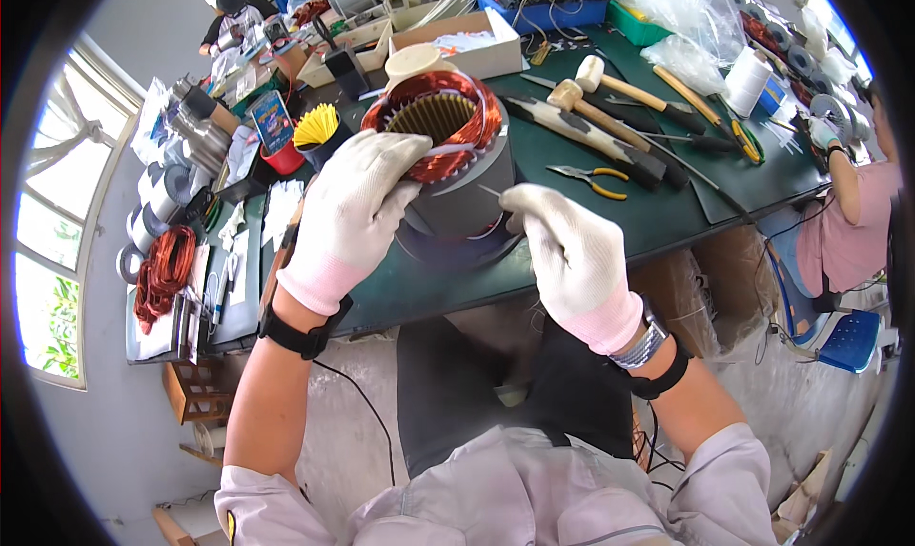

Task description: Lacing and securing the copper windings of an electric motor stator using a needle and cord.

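Observation:
A motor stator (467, 198) stands upright on the green bench in front of me, a grey cylinder with a ring of copper windings (488, 117) around its slotted core (434, 115). White cord or sleeving (453, 150) lies across the near part of the windings. My left hand (367, 179), in a white glove, is closed on the near left of the windings. To the right of the stator, my gloved right hand (569, 246) is closed in a pinch. A thin white strand (489, 192) sticks out at its fingertips; the far end of the strand is hard to make out.
Mallets (610, 117), yellow-handled pliers (593, 178) and scissors (746, 141) lie right on the bench (667, 224). A cup of yellow strips (319, 127), wire spools (152, 224) and a copper coil bundle (164, 274) stand left. Other people work at the far left and the right.

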